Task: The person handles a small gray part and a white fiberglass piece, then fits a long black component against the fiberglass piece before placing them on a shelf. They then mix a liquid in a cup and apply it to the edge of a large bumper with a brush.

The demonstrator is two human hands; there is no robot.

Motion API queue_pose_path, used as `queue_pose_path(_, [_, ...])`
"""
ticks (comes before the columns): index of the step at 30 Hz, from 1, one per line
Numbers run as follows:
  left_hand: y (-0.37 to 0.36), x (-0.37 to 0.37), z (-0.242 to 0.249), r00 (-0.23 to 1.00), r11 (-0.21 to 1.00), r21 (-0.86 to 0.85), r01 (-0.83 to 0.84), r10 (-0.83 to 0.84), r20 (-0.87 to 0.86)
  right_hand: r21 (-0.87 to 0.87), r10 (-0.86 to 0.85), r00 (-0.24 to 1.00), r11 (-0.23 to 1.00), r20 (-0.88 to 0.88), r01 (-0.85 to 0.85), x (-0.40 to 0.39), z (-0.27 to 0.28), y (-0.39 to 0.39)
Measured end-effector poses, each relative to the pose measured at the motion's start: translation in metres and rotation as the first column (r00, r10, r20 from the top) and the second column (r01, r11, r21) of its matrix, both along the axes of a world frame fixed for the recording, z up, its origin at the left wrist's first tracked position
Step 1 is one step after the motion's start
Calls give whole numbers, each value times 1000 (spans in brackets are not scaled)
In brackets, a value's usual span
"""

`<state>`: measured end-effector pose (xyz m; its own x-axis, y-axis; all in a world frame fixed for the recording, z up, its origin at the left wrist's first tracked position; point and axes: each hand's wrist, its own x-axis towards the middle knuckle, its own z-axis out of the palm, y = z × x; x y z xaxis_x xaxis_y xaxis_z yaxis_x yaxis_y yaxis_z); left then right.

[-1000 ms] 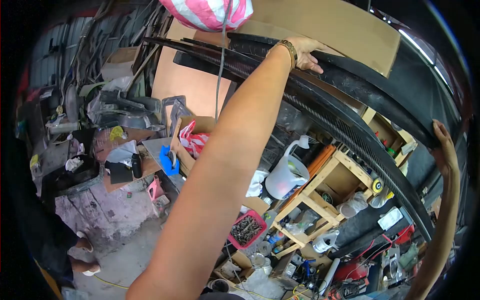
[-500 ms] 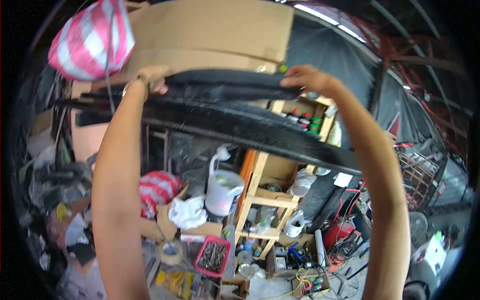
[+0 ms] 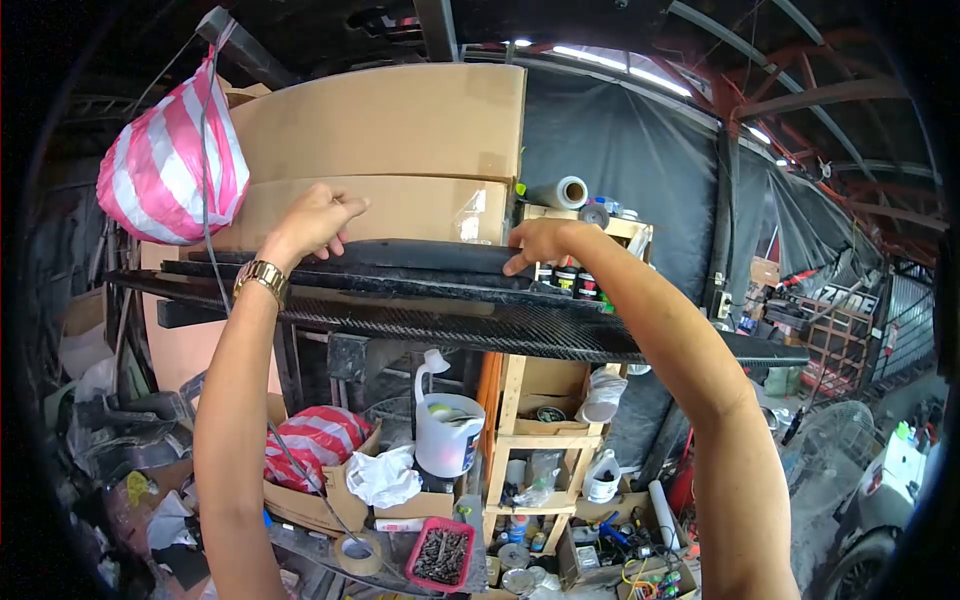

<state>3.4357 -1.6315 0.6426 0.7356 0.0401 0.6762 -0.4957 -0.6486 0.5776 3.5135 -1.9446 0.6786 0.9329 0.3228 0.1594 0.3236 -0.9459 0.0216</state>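
Overhead, both hands' fingers [image 3: 335,215] flat on carbon panel [image 3: 420,258].

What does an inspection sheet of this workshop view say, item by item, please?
Surface: long carbon-fibre panels, stacked flat overhead.
Job's things: black top panel under both hands.
Clutter: measuring jug, red tray of screws, tape roll, wooden shelf.
Grippers: left hand and right hand rest on top panel, fingers flat.
Cables: grey cord hangs past striped bag.
Surroundings: cardboard sheets, dark tarpaulin wall.
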Motion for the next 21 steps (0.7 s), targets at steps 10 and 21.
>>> queue_pose_path(10, [-2, -38, -9, 993, 1000, -8, 8, -7, 115, -132, 98, 995, 986, -15, -99, -34, -7, 6])
queue_pose_path(21, [68, -174, -167, 688, 460, -521, 720, -367, 627, -53, 274, 899, 961, 341, -273, -117, 27, -27])
